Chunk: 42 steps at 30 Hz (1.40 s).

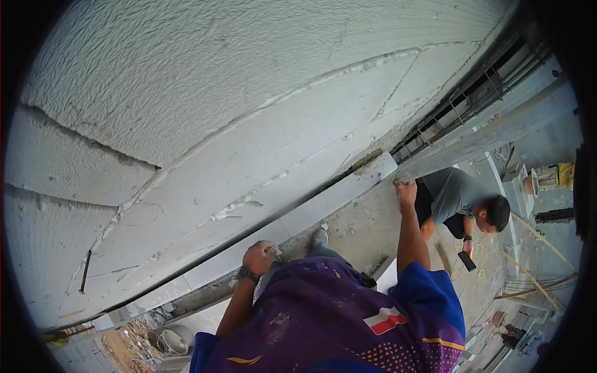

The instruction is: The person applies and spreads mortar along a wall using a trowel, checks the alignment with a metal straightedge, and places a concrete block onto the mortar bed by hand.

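Observation:
My left hand [258, 258], with a dark watch on the wrist, is closed beside a row of white blocks [252, 244] along the wall's foot. Something pale shows at its fingertips, too small to name. My right hand [406, 194] reaches forward with its fingers curled together, close to the end of the white block [378, 169] at the far end of that row. What it pinches, if anything, I cannot make out. A dark gap separates the row from the pale block wall [267, 155].
A co-worker [457, 199] crouches ahead on the right, a dark flat object [466, 261] in one hand. A nail [86, 273] sticks out of the wall. Rebar [460, 112] lies in a slot. Buckets [171, 340] and rubble stand lower left; wooden poles [535, 283] lean right.

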Each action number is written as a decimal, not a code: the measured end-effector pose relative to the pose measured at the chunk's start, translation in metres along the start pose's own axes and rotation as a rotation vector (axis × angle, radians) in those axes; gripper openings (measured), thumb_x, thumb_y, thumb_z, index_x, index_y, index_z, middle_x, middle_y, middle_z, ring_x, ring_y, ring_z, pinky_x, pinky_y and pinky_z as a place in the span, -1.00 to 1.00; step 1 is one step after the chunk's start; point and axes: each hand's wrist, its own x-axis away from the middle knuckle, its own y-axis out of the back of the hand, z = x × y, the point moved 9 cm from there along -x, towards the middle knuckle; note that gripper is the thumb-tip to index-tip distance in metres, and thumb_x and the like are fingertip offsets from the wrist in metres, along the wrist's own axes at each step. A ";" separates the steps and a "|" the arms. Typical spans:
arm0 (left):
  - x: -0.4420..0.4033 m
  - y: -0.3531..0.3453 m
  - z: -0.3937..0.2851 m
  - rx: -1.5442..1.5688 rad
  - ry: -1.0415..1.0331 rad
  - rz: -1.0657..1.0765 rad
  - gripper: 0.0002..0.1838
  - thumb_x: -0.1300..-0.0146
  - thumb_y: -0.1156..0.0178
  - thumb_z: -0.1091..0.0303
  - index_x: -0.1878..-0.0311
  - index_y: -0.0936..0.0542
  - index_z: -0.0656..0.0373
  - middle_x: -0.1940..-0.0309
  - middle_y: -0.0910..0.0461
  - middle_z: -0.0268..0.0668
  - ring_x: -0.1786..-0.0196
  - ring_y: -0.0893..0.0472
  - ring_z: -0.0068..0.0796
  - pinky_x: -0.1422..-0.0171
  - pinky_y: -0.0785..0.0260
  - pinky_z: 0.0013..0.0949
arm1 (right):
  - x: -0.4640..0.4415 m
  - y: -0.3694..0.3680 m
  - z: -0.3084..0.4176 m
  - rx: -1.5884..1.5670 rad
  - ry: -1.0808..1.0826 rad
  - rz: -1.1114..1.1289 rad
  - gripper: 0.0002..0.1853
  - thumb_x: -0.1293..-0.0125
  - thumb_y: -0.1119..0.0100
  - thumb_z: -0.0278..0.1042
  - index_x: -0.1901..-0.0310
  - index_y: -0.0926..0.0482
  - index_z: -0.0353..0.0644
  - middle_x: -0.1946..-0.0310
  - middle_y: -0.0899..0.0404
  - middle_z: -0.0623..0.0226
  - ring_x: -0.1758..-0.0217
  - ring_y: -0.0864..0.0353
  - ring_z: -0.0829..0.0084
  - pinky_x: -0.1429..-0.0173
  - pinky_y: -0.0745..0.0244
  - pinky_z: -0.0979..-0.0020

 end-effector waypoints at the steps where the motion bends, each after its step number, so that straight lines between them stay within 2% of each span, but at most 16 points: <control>1: 0.003 0.000 0.004 -0.019 0.032 0.018 -0.69 -0.36 -0.24 0.08 0.12 -0.71 0.13 0.16 -0.72 -0.07 0.09 -0.71 -0.04 -0.04 -0.54 -0.09 | -0.007 -0.006 -0.011 -0.025 -0.019 0.088 -0.69 -0.13 -0.40 -0.38 0.09 -0.65 -0.29 0.26 -0.72 0.25 0.23 -0.66 0.32 0.04 -0.53 0.30; 2: 0.005 -0.006 0.012 -0.039 0.035 0.045 -0.69 -0.36 -0.22 0.06 0.12 -0.71 0.10 0.16 -0.71 -0.07 0.07 -0.70 -0.03 -0.05 -0.53 -0.08 | -0.015 -0.006 -0.010 0.031 0.178 0.007 -0.74 -0.14 -0.39 -0.39 0.15 -0.65 -0.30 0.31 -0.69 0.29 0.32 -0.63 0.39 0.12 -0.51 0.33; 3: 0.007 -0.010 0.021 -0.053 0.052 0.060 -0.69 -0.37 -0.21 0.04 0.11 -0.71 0.08 0.15 -0.71 -0.07 0.05 -0.69 -0.02 -0.06 -0.52 -0.06 | -0.013 -0.011 -0.007 -0.007 0.118 0.106 -0.79 -0.14 -0.39 -0.40 0.21 -0.66 -0.29 0.34 -0.68 0.30 0.39 -0.59 0.44 0.26 -0.46 0.34; 4: 0.010 -0.011 0.023 -0.050 0.082 0.062 -0.68 -0.36 -0.20 0.00 0.09 -0.71 0.02 0.15 -0.69 -0.07 0.01 -0.67 0.02 -0.08 -0.50 0.00 | -0.029 -0.020 -0.047 -0.252 0.077 0.144 -0.82 -0.15 -0.37 -0.40 0.24 -0.68 -0.29 0.37 -0.67 0.31 0.42 -0.56 0.46 0.38 -0.39 0.36; 5: 0.014 -0.002 0.011 -0.073 0.164 0.162 -0.65 -0.31 -0.25 0.04 0.01 -0.67 0.09 0.04 -0.68 -0.05 -0.11 -0.64 0.03 -0.15 -0.49 0.03 | -0.050 -0.030 -0.073 -0.132 0.167 0.173 -0.81 -0.18 -0.33 -0.38 0.19 -0.69 -0.25 0.35 -0.68 0.30 0.45 -0.55 0.47 0.45 -0.33 0.42; 6: 0.013 -0.007 0.017 -0.092 0.155 0.132 -0.64 -0.29 -0.28 0.05 0.02 -0.67 0.10 0.04 -0.68 -0.05 -0.11 -0.65 0.03 -0.16 -0.49 0.03 | -0.065 -0.035 -0.087 0.214 0.297 0.239 -0.76 -0.17 -0.29 -0.37 0.19 -0.72 -0.36 0.36 -0.70 0.07 0.38 -0.62 0.15 0.23 -0.46 0.11; 7: 0.013 -0.015 0.025 -0.112 0.142 0.113 -0.64 -0.26 -0.30 0.06 0.02 -0.67 0.10 0.05 -0.69 -0.05 -0.11 -0.65 0.04 -0.17 -0.49 0.03 | -0.039 -0.037 -0.058 0.679 1.053 0.102 -0.75 -0.17 -0.34 -0.33 0.18 -0.73 -0.31 0.36 -0.70 0.02 0.40 -0.63 0.07 0.29 -0.43 0.06; 8: 0.013 -0.016 0.026 -0.097 0.154 0.083 -0.65 -0.24 -0.32 0.08 0.03 -0.67 0.11 0.06 -0.69 -0.05 -0.09 -0.66 0.04 -0.17 -0.49 0.03 | -0.014 -0.051 -0.041 0.719 1.194 0.138 -0.75 -0.17 -0.34 -0.32 0.17 -0.73 -0.31 0.36 -0.70 0.03 0.40 -0.63 0.07 0.28 -0.43 0.06; 13: 0.012 -0.023 0.028 -0.110 0.133 0.038 -0.75 -0.21 -0.30 0.22 0.10 -0.67 0.12 0.11 -0.71 -0.05 -0.05 -0.68 0.04 -0.13 -0.51 0.05 | 0.087 -0.147 0.042 0.762 1.168 0.502 -0.74 -0.17 -0.33 -0.31 0.17 -0.73 -0.30 0.34 -0.70 0.03 0.36 -0.61 0.07 0.24 -0.41 0.05; 17: 0.009 -0.032 0.032 -0.123 0.099 -0.010 -0.80 -0.23 -0.22 0.33 0.13 -0.66 0.18 0.10 -0.71 -0.03 -0.03 -0.69 0.06 -0.09 -0.53 0.05 | 0.117 -0.179 0.067 0.850 1.240 0.606 -0.74 -0.17 -0.32 -0.31 0.16 -0.72 -0.29 0.32 -0.70 0.04 0.32 -0.60 0.06 0.21 -0.40 0.04; 22: 0.017 -0.022 0.025 -0.143 0.089 -0.036 -0.80 -0.26 -0.14 0.36 0.14 -0.66 0.21 0.10 -0.71 0.00 -0.01 -0.70 0.08 -0.07 -0.56 0.05 | 0.126 -0.196 0.079 0.923 1.307 0.656 -0.73 -0.17 -0.31 -0.30 0.16 -0.72 -0.28 0.31 -0.70 0.04 0.28 -0.58 0.06 0.17 -0.38 0.03; 34: 0.014 -0.021 0.029 -0.139 0.081 -0.059 -0.80 -0.26 -0.17 0.34 0.13 -0.65 0.21 0.13 -0.71 0.01 0.01 -0.70 0.08 -0.06 -0.55 0.07 | 0.123 -0.203 0.081 1.041 1.400 0.680 -0.72 -0.17 -0.29 -0.27 0.14 -0.71 -0.25 0.26 -0.69 0.05 0.18 -0.55 0.06 0.08 -0.34 0.01; 42: 0.015 -0.020 0.021 -0.100 0.048 -0.076 -0.71 -0.16 -0.38 0.23 0.11 -0.61 0.15 0.15 -0.69 -0.08 -0.05 -0.68 0.00 -0.14 -0.46 0.06 | 0.121 -0.198 0.076 1.103 1.449 0.692 -0.71 -0.17 -0.28 -0.25 0.13 -0.71 -0.23 0.23 -0.68 0.06 0.12 -0.52 0.06 0.02 -0.31 0.00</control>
